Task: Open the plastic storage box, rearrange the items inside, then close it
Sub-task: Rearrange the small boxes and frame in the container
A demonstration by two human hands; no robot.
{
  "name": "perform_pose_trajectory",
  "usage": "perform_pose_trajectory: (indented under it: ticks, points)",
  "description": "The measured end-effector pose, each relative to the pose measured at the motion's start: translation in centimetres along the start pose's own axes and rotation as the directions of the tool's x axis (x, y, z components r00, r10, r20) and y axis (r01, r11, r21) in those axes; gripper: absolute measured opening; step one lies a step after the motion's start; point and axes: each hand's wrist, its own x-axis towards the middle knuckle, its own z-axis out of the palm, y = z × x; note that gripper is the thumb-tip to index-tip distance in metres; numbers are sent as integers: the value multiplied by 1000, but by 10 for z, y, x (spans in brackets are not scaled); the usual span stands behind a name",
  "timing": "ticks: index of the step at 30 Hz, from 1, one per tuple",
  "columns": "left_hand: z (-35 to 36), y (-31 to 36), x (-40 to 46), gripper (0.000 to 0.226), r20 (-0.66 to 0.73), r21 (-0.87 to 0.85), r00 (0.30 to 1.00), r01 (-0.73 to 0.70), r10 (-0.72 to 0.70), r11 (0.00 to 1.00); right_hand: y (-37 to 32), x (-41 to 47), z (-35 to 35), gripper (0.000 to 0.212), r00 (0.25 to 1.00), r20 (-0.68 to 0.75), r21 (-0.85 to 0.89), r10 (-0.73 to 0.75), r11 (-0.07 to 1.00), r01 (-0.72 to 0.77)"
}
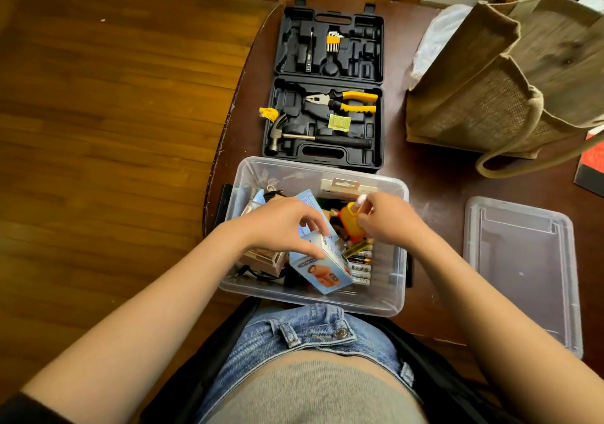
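Note:
The clear plastic storage box [385,296] stands open on the dark table right in front of me, full of small items. Its clear lid [523,270] lies flat on the table to the right. My left hand [281,224] holds the top of a light blue carton [322,266] that stands tilted in the box. My right hand [387,219] pinches the top of a small yellow and orange bottle [351,224] with a white tip. Several batteries [359,268] lie along the box's right side. A beige hang-tab package [343,188] leans at the back.
An open black tool case [327,87] with pliers, a hammer and hex keys lies just behind the box. A brown jute bag [510,74] stands at the back right, a red and black book [593,165] at the right edge. The wooden floor lies left.

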Motion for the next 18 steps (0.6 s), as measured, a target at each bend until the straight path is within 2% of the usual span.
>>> perform_pose_trajectory:
  ticks: [3, 6, 8, 10, 14, 18]
  points:
    - [1, -6, -6, 12, -139, -192, 989, 18, -46, 981, 3, -12, -11, 20, 960, 280, -141, 4, 989, 37]
    - [1, -20, -9, 14, -331, -197, 926, 121, -182, 973, 4, -17, -11, 24, 889, 456, -314, 39, 942, 120]
    - [1, -28, -13, 16, -401, -169, 875, 220, -270, 961, 1, -15, -13, 23, 899, 434, -361, 60, 926, 112]
    - [2, -35, -16, 23, -420, -138, 838, 320, -348, 937, -8, -12, -16, 29, 946, 324, -340, 23, 936, 94]
    - [10, -33, -21, 46, -370, -58, 790, 505, -489, 861, -38, 3, -12, 26, 969, 178, -95, -174, 977, 192]
    - [22, -24, -21, 62, -320, 47, 772, 592, -549, 804, -64, 27, 3, 30, 970, 98, 23, -220, 975, 219]
